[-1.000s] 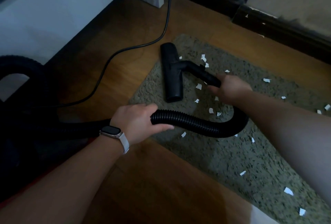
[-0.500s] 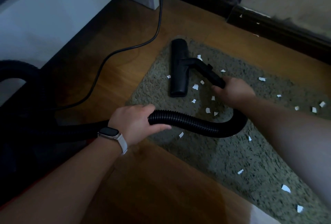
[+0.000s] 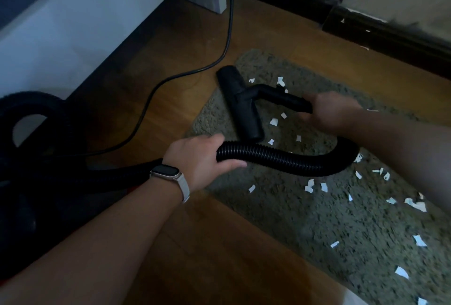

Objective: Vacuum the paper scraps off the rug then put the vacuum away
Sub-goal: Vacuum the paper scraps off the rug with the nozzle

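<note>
Vacuuming in hand: left hand [image 3: 197,158] grips the hose [image 3: 280,158], right hand [image 3: 334,111] grips the nozzle tube [image 3: 288,99], floor head [image 3: 240,107] on rug [image 3: 317,226]; next, likely sweep toward scattered scraps [image 3: 323,187].

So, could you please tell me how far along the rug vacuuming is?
Done: little that shows. In hand: the left hand grips the ribbed hose, the right hand holds the nozzle tube, and the floor head sits on the rug at its left end. Left: paper scraps lie across most of the rug, and putting away has not begun.
</note>
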`<act>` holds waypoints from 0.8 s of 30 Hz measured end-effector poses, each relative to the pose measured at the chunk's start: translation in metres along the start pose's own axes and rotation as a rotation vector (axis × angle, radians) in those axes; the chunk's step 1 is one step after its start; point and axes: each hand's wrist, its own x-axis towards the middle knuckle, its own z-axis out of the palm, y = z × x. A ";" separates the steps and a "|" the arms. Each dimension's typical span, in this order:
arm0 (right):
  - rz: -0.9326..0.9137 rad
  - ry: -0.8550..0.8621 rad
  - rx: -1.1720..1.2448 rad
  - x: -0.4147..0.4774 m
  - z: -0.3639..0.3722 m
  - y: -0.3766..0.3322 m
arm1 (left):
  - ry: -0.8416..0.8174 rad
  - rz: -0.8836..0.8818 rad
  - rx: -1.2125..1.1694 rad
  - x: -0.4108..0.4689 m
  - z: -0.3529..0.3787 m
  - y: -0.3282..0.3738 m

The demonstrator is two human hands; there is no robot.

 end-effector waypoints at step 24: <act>0.077 0.078 0.221 0.020 -0.002 0.045 | 0.180 0.027 0.056 0.008 0.016 0.034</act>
